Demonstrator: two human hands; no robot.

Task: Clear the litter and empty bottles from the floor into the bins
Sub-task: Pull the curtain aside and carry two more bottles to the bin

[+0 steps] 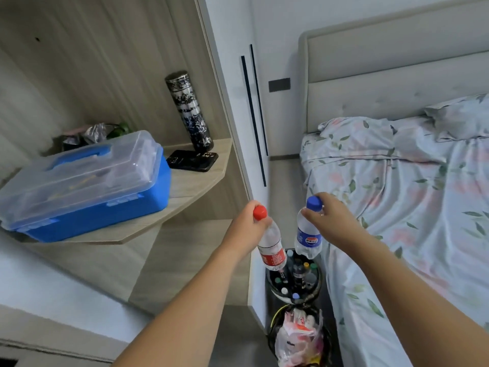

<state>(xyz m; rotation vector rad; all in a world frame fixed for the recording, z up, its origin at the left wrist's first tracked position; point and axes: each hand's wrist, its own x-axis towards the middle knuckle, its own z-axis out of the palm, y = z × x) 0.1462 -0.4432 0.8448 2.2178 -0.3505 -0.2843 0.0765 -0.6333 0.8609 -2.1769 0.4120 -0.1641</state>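
Both forearms reach out from under the camera, each hand carrying a bottle by its neck over the narrow gap between the bed [412,197] and the white cabinet side. Her or his left hand [247,225] has its fingers curled round the neck of the red-capped bottle [271,247], which hangs tilted with its base just above the far bin [316,286], already crowded with upright bottles. Over on the other side, the right hand [332,221] pinches the blue-capped bottle [308,234] just under its cap, thumb and fingertips closed on the neck, the body dangling a little higher and closer to the bed. Nearer the camera sits the near bin [272,337], stuffed with plastic bags and wrappers. By my reckoning this is the drop-off step: next, each bottle needs lowering over the far bin's opening and letting go so it lands inside, not on the rim.
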